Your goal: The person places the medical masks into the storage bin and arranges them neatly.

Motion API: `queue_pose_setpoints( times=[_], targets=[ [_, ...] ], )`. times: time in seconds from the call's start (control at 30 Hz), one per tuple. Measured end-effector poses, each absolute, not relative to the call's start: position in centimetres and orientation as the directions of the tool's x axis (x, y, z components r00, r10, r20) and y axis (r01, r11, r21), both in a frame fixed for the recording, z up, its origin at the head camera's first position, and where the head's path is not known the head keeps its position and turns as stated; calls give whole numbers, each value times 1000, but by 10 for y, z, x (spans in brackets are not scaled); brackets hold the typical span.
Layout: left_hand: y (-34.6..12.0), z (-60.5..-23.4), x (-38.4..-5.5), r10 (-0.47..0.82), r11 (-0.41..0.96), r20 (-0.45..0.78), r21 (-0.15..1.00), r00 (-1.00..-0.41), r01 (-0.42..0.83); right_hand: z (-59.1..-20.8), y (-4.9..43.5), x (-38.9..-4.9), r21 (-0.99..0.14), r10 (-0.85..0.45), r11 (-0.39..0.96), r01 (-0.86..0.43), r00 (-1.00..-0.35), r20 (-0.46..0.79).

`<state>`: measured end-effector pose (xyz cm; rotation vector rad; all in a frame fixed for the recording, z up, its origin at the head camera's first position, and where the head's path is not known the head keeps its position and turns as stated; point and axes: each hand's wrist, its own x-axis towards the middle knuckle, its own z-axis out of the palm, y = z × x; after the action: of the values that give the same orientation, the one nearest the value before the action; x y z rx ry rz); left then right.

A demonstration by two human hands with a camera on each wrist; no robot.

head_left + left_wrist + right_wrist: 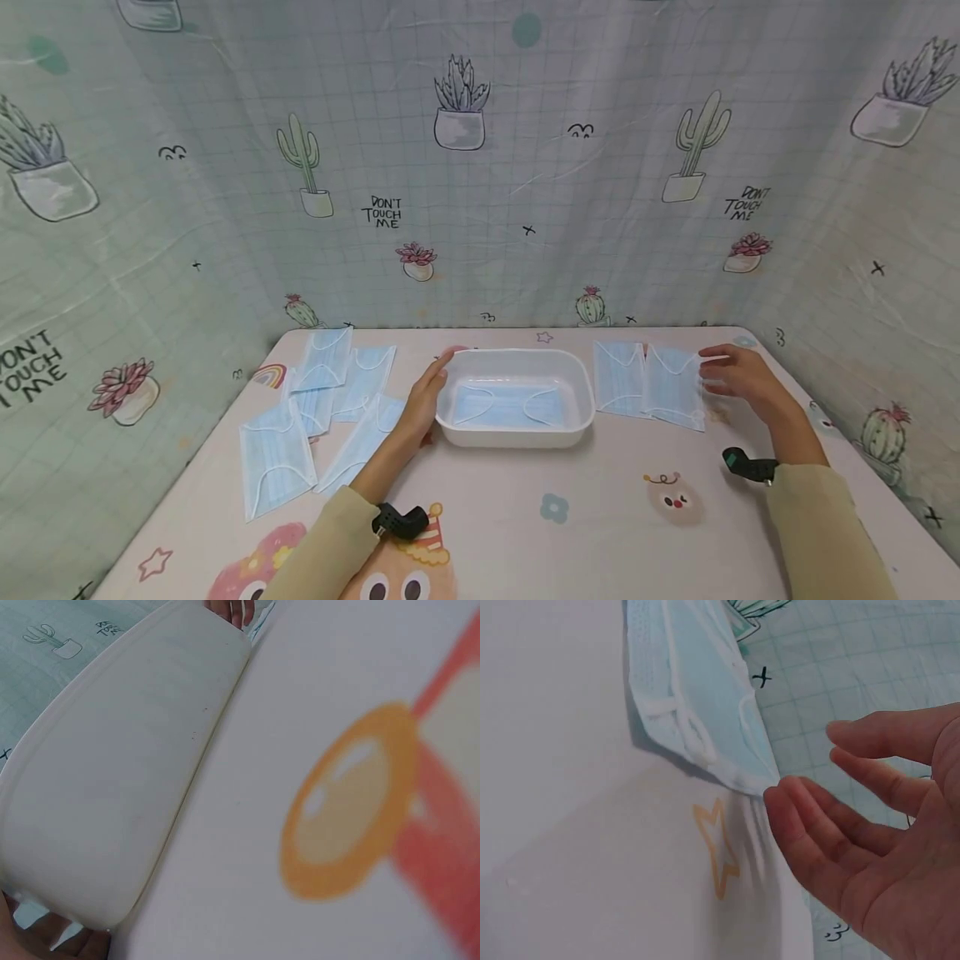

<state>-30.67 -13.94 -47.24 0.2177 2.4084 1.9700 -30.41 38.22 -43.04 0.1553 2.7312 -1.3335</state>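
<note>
A white plastic container (517,439) stands mid-table with a blue face mask (510,406) flat inside it, ear loops on top. My left hand (422,400) holds the container's left end, its fingers around the side; in the left wrist view the fingers (79,941) show only partly at the container's end. Right of the container two masks lie side by side, an inner one (619,377) and an outer one (675,386). My right hand (742,379) is at the outer mask's right edge. In the right wrist view its fingers are spread and loosely bent, thumb apart, pinching nothing.
Left of my left hand lie several more masks (279,458), some overlapping. The table (600,517) has a pale cartoon-print cover. A cactus-print curtain (517,183) closes off the back and both sides. Each wrist wears a black camera strap (401,522).
</note>
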Motion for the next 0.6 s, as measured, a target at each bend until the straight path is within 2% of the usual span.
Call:
queue_pose_setpoints(
  times=[0.2, 0.43, 0.6],
  targets=[
    [-139, -473, -307, 121, 203, 81, 974, -989, 104, -440, 384, -305, -748, 128, 620, 235, -972, -199],
    [-140, -472, -306, 118, 193, 69, 977, -991, 91, -445, 379, -307, -713, 123, 672, 203, -979, -163],
    [-139, -472, -305, 120, 193, 60, 978, -991, 83, -445, 375, -308, -669, 143, 705, 235, -971, -191]
  ],
)
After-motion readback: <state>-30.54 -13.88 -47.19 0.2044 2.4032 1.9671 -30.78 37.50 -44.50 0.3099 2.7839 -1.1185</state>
